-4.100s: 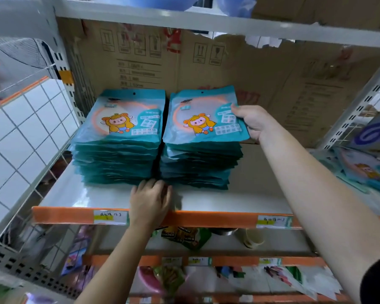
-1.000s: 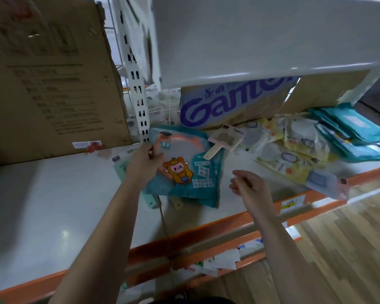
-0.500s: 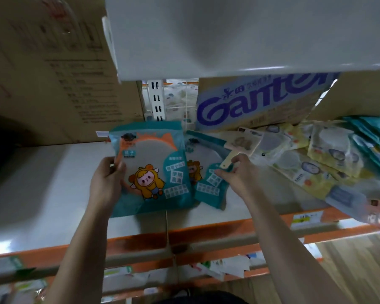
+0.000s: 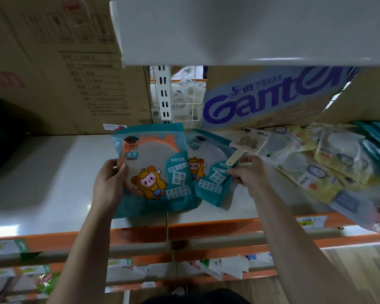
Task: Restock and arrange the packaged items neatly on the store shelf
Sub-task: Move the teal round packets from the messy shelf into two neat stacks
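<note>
My left hand (image 4: 109,185) grips the left edge of a teal mirror packet (image 4: 156,172) with a yellow cartoon figure, holding it tilted up just above the white shelf board (image 4: 44,183). Right beside it lies a second teal packet (image 4: 208,174) flat on the shelf. My right hand (image 4: 249,174) pinches that packet's right edge. A small cream hand mirror (image 4: 242,148) rests against the second packet, just above my right fingers.
Yellow packets (image 4: 316,170) lie scattered to the right, with more teal packets (image 4: 377,132) at the far right. A blue-lettered carton (image 4: 268,97) and a brown carton (image 4: 59,69) stand at the back. An upper shelf (image 4: 239,29) hangs overhead. The orange shelf lip (image 4: 140,233) runs along the front.
My view swung from the two neat stacks to this shelf section. My left hand lifted one teal packet up and leftward; my right hand came in and took the second packet's edge.
</note>
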`<action>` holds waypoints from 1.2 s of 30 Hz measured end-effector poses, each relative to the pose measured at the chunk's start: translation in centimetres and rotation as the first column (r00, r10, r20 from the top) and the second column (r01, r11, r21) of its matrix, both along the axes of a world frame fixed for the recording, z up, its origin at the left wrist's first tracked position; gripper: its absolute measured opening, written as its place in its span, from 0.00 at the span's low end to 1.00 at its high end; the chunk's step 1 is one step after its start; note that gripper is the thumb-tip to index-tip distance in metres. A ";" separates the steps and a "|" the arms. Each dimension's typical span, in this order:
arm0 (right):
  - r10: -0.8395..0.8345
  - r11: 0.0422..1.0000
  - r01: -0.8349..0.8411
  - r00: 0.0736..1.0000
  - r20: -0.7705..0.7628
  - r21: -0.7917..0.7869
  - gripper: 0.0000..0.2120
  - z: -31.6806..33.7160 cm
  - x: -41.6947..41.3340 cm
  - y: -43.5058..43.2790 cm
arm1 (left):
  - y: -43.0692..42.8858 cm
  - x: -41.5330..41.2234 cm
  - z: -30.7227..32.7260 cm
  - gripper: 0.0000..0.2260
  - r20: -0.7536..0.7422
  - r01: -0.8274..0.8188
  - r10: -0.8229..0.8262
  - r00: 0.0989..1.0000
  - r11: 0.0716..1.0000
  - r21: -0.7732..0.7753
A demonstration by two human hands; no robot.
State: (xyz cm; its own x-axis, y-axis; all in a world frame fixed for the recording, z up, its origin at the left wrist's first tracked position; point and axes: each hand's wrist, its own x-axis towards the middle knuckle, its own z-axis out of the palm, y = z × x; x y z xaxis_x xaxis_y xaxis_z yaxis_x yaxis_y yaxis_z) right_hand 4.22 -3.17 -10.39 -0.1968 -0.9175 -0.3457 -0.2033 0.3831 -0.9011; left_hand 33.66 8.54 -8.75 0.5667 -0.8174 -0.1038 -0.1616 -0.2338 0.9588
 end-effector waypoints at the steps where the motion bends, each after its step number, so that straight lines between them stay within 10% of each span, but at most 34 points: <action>1: -0.004 1.000 0.004 1.000 0.014 0.010 0.19 0.1 -0.1 0.1 | 0.0 -0.1 0.0 0.07 -0.011 0.005 -0.005 1.000 1.000 -0.001; 12: -0.050 0.994 -0.007 0.859 0.509 0.109 0.15 0.7 -1.1 1.7 | -0.5 -0.9 -0.4 0.09 -0.071 0.026 -0.026 0.997 1.000 -0.001; 25: 0.075 0.997 -0.079 0.961 0.265 0.006 0.06 2.8 -4.8 2.4 | -0.9 -2.1 -0.5 0.08 -0.151 -0.030 0.029 0.988 1.000 -0.006; 36: 0.044 0.999 -0.047 0.946 0.322 0.003 0.05 2.1 -7.7 4.7 | 1.4 -2.6 -0.7 0.11 0.130 -0.080 0.080 0.988 0.997 -0.008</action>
